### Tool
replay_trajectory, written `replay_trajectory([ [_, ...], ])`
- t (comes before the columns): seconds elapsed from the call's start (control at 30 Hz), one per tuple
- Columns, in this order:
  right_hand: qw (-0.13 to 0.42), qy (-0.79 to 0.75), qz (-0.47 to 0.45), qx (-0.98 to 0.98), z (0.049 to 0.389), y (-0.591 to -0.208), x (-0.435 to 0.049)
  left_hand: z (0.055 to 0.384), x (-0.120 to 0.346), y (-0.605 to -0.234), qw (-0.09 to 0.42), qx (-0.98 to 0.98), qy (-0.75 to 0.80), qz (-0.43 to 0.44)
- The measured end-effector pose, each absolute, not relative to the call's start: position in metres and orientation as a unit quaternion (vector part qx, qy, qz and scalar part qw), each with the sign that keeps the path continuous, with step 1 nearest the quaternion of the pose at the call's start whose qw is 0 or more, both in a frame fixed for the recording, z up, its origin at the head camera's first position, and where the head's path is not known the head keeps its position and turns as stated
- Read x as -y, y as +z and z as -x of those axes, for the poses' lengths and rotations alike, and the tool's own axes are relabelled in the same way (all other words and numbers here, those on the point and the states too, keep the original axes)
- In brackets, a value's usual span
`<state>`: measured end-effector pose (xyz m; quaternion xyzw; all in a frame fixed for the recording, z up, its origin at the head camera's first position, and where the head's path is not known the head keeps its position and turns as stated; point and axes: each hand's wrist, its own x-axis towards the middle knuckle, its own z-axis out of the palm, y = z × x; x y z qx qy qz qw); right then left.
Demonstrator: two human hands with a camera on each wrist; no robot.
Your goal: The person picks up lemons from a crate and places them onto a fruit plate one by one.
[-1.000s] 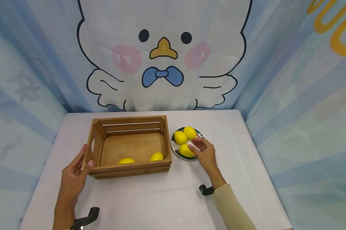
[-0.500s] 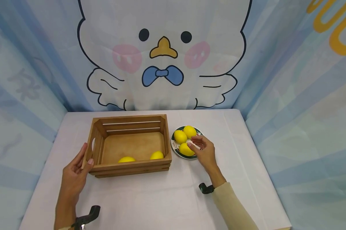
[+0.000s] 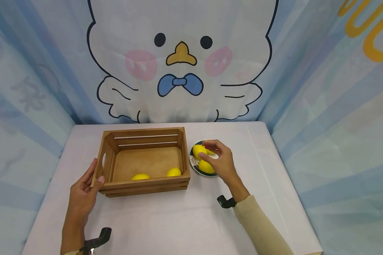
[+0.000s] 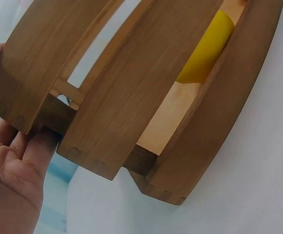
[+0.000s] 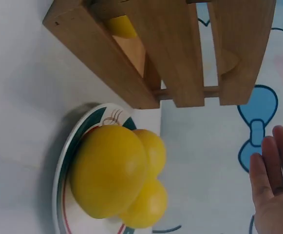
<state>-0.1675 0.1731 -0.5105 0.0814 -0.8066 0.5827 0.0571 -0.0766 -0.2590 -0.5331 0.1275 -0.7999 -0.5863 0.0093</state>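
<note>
My left hand (image 3: 82, 198) holds the left end of a slatted wooden crate (image 3: 145, 185), its thumb over the front corner; the left wrist view shows fingers (image 4: 14, 151) against the crate's end. Two lemons, a left one (image 3: 141, 176) and a right one (image 3: 173, 172), lie inside by the front wall, partly hidden by it. Right of the crate, a green-rimmed plate (image 3: 193, 163) bears three lemons, the nearest (image 3: 206, 166) in front. Above them hovers my right hand (image 3: 224, 163), thumb and fingers apart, partly covering the rear lemon. In the right wrist view this hand (image 5: 277, 190) holds nothing.
A white cloth covers the table (image 3: 166, 223). Behind it hangs a curtain (image 3: 236, 102) printed with a cartoon bird, and curtains close off both sides. The plate stands very near the crate's right end.
My right hand has shifted slightly left and away from me over the plate, now covering more of the rear lemon. The left hand and crate stay where they were.
</note>
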Motion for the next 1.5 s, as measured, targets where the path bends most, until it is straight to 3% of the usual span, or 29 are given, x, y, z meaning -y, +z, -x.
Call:
replay_trajectory([
  [0.53,-0.006,0.521,-0.19,0.832,0.179,-0.475,-0.149,0.076,0.26,-0.535,0.02,0.797,-0.594,-0.113],
  [0.93,-0.14,0.502,-0.291,0.802,0.2,-0.471,-0.141,0.077,0.259,-0.535,0.013,0.801,-0.586,-0.122],
  [1.27,-0.181,0.431,-0.387,0.795,0.22,-0.46,-0.131,0.077,0.26,-0.533,0.017,0.799,-0.591,-0.114],
  [1.5,-0.262,0.411,-0.441,0.753,0.234,-0.455,-0.119,0.076,0.26,-0.533,0.018,0.799,-0.591,-0.111],
])
